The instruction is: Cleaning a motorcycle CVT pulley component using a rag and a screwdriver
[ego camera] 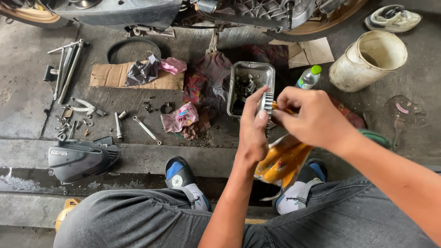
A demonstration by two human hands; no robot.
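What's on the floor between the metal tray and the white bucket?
In the head view, a small plastic bottle with a green cap lies between the metal tray and the white bucket; otherwise the concrete there is bare.

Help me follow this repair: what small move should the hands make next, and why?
Probably keep the left hand steady while the right hand works along the small ribbed metal part. Both hands pinch it in mid-air above the metal tray of small parts.

A metal tray [251, 73] is placed behind both hands; a bucket [367, 59] is seen right of it, wrenches [69, 64] far left on the floor [27, 82].
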